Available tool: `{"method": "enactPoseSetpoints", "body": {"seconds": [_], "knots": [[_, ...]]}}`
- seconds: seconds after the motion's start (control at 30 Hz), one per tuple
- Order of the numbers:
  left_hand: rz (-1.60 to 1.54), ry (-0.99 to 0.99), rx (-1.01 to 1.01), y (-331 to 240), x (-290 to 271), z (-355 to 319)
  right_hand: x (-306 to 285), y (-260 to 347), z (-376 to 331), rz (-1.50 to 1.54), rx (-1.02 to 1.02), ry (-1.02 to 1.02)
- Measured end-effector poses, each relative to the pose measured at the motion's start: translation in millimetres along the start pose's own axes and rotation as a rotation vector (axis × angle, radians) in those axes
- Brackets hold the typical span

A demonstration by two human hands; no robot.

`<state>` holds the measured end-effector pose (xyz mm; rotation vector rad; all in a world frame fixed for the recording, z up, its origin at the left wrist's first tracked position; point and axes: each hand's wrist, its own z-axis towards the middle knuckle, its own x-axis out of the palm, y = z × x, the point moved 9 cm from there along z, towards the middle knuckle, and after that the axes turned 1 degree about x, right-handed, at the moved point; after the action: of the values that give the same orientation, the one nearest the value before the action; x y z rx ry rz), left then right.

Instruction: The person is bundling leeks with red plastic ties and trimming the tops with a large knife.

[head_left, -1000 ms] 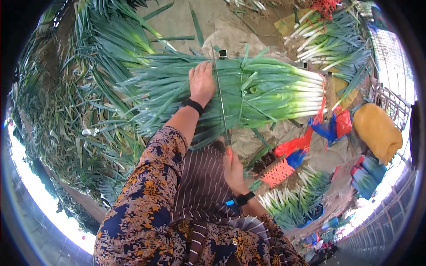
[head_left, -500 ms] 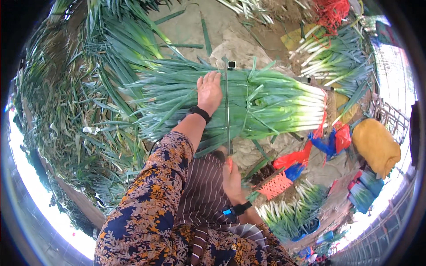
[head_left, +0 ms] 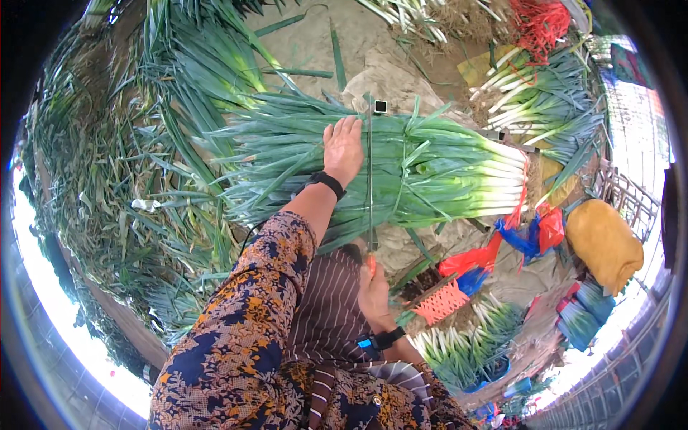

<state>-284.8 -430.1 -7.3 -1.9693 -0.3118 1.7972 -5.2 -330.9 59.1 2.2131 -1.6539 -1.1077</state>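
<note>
A big bundle of green onions [head_left: 448, 175] lies crosswise before me, white ends to the right and green leaves to the left. A leaf tie circles its middle, and red string is at the white end. My left hand [head_left: 343, 151] lies flat on the leaves, pressing from above, fingers stretched out. My right hand [head_left: 373, 292], below the bundle's near edge, is closed round the orange handle of a long thin knife [head_left: 370, 179]. The blade runs across the leaves, just right of my left hand. Its far end is near a small dark square [head_left: 381, 107] with a white border.
Cut leaves [head_left: 107, 193] are heaped at the left. More green onions [head_left: 545, 100] lie at the far right, and others stand in a blue tub [head_left: 494, 380] at the near right. Red and blue plastic [head_left: 473, 258], a yellow sack [head_left: 603, 236] and red string [head_left: 539, 29] are also about.
The view has shifted slightly. My left hand stays on the leaves, and the knife still lies across the bundle, its blade now a little closer to upright in the picture.
</note>
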Motion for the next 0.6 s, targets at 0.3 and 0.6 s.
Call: {"method": "enactPoseSetpoints", "body": {"seconds": [0.3, 0.6], "knots": [[-0.004, 0.008, -0.004, 4.7, 3.6, -0.3, 4.2, 22.2, -5.5, -0.026, 0.04, 0.0], [0.015, 0.024, 0.0, 8.7, 7.0, -1.0, 12.8, 49.1, 43.5, 0.013, -0.073, 0.042]]}}
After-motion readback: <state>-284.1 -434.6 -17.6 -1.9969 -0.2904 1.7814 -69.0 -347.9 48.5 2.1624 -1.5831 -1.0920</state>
